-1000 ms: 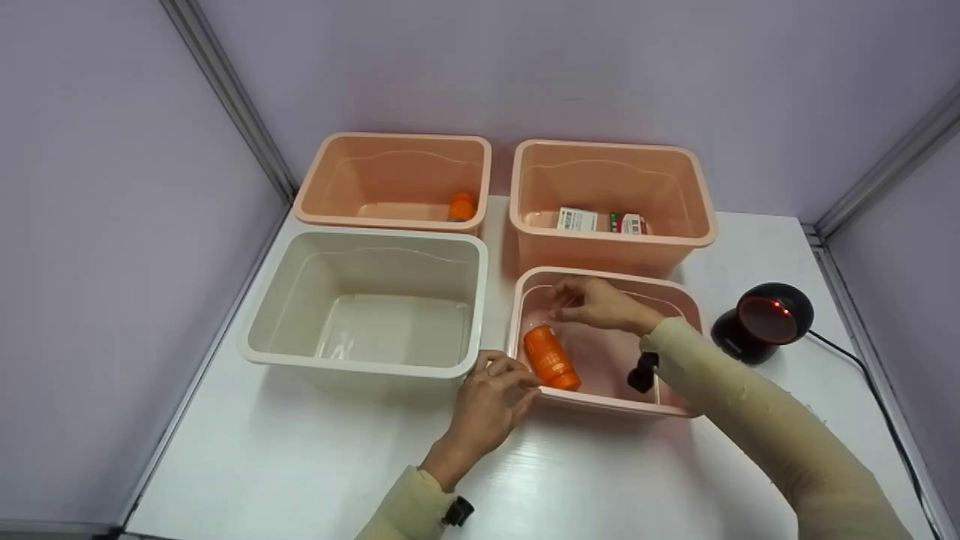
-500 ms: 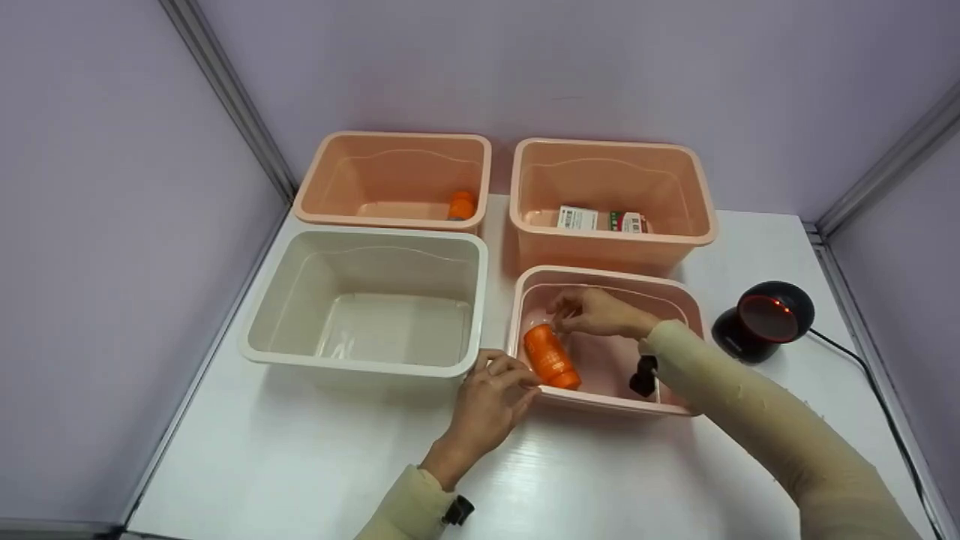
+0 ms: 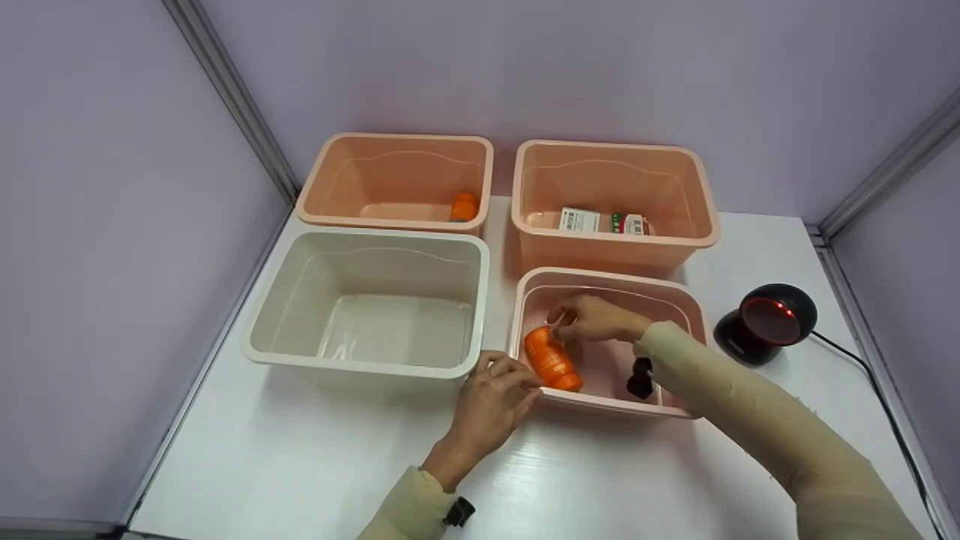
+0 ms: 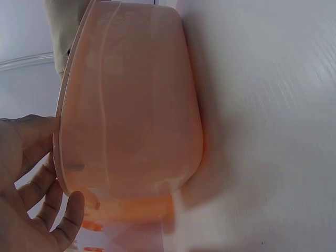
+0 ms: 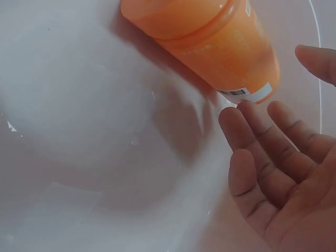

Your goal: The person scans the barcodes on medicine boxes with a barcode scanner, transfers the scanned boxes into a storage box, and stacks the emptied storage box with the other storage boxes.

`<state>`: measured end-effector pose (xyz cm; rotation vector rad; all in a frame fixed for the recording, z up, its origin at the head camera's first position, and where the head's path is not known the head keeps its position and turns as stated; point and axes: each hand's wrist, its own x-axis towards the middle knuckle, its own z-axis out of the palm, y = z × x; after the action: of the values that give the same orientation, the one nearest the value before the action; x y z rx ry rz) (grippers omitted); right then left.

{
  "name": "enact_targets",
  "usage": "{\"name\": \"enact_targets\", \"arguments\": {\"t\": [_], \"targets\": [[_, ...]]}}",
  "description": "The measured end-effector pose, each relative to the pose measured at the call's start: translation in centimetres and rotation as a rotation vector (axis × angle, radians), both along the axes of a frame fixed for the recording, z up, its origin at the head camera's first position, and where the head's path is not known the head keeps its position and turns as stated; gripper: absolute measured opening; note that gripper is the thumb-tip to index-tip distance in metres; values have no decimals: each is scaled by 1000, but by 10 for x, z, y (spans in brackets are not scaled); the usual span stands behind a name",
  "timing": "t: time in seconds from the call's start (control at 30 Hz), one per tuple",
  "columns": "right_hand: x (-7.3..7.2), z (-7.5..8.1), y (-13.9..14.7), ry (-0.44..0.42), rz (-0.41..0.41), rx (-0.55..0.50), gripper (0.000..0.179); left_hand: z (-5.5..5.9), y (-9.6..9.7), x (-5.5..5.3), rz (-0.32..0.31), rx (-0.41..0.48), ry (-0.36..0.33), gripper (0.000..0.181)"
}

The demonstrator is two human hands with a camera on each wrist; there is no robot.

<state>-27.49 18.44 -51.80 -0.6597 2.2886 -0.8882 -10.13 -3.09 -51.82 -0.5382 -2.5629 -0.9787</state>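
An orange bottle point(image 3: 551, 360) lies tilted in the left end of the pink bin point(image 3: 615, 407), its barcode label visible in the right wrist view. My right hand point(image 3: 596, 318) is down inside this bin at the bottle's far end. In the right wrist view the fingers are loosely bent, fingertips close to the labelled end of the bottle point(image 5: 226, 58), with the thumb apart on the other side. At the bin's front left corner, my left hand point(image 3: 491, 401) holds the rim between thumb and fingers. The left wrist view shows that hand at the rim point(image 4: 59, 142).
Left of the pink bin stands a white bin point(image 3: 360, 366). Behind are two peach bins; one point(image 3: 390, 223) contains an orange item point(image 3: 463, 206), the other point(image 3: 615, 238) small boxes point(image 3: 579, 220). A black scanner point(image 3: 772, 319) with red light and cable stands right.
My right hand has lowered towards the orange bottle's far end, and its fingers have come closer to it. The left hand stays at the bin's corner.
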Motion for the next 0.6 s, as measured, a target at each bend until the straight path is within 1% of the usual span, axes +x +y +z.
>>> {"name": "enact_targets", "arguments": {"t": [0.1,0.27,0.37,0.6], "targets": [[1,-2,-4,-8,-1,16,37,0,-1,0,-3,5,-6,10],[1,-7,-8,1,-3,72,41,0,-1,0,-3,10,-21,10],[2,-8,-13,-16,-5,102,42,0,0,0,-2,12,-30,10],[4,-7,-20,-48,-13,161,36,-2,-1,-1,-3,16,-50,10]]}}
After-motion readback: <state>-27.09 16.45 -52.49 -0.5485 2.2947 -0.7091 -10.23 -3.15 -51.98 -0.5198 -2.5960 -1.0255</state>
